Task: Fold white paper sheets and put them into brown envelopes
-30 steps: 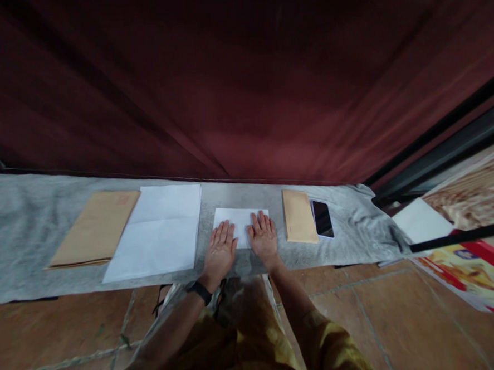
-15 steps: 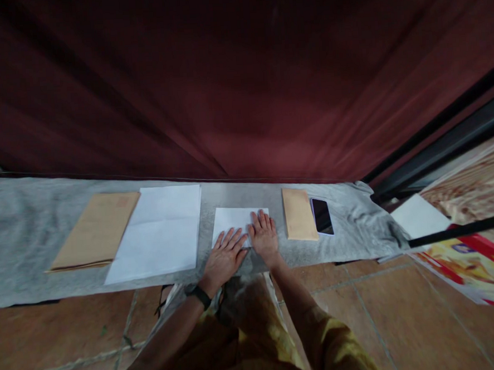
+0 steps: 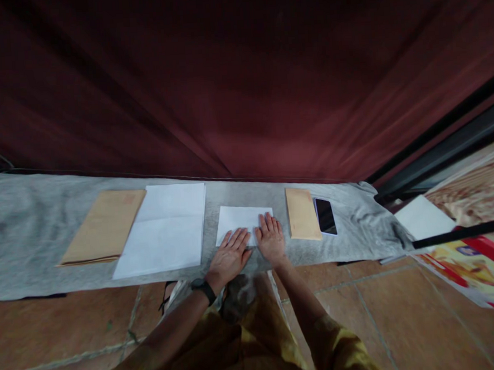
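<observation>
1. One small sheet (image 3: 237,216) is laid flat on the grey worktop (image 3: 15,232), between the large sheet (image 3: 166,229) and the small envelope (image 3: 302,214).
2. Its lower edge is covered by the fingers of the left hand (image 3: 230,258), which is spread palm down, opened out, with nothing gripped; a watch (image 3: 204,289) is worn above it.
3. Its right part is covered by the right hand (image 3: 271,238), also held flat and opened out, fingers slightly parted, nothing gripped.
4. The large envelope (image 3: 105,227) is placed left of the large sheet; whether they are overlapped cannot be told.
5. The phone (image 3: 326,216) is set just beside the small envelope, on its right.
</observation>
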A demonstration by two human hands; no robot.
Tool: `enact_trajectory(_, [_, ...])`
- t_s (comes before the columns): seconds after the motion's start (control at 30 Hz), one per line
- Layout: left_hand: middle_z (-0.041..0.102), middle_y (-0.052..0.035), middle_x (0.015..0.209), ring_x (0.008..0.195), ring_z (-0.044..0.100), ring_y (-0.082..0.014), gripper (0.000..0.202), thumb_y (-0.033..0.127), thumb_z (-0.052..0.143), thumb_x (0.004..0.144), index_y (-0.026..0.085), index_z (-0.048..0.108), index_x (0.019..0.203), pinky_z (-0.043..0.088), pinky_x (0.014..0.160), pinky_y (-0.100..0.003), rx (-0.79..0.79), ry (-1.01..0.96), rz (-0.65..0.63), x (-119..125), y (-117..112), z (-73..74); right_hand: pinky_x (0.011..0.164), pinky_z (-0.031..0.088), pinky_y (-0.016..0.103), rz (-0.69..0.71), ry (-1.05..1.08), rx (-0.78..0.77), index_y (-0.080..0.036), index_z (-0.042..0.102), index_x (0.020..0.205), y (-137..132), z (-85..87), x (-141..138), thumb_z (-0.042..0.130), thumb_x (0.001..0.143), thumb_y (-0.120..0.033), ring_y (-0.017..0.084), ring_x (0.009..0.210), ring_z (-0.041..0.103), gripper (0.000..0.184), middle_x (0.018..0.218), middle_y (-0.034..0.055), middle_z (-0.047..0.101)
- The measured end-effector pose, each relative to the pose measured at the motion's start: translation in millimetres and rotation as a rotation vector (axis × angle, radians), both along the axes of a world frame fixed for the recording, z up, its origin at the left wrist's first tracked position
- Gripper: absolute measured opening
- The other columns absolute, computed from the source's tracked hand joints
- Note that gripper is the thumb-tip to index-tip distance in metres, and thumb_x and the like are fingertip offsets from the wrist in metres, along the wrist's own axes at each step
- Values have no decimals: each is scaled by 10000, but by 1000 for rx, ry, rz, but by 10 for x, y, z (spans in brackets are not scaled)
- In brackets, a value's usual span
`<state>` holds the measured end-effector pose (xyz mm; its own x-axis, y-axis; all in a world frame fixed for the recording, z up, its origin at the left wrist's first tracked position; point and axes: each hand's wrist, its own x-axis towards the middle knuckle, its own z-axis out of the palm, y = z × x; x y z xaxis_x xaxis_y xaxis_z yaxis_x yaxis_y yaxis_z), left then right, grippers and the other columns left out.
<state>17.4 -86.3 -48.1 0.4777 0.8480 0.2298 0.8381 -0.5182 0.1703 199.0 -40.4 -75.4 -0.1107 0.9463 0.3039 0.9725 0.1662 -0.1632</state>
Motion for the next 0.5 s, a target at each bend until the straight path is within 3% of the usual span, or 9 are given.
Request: enact_trajectory(0.5, [423, -98, 1593, 1499, 346, -257, 529, 361, 400, 1013, 145, 468, 1491, 220, 1263, -496, 6, 18, 11, 42, -8, -70, 1175, 297, 510, -46, 59, -23, -108, 430, 1521, -206, 61, 111, 377, 1045, -382, 314, 1452, 373, 553, 1562, 177, 442])
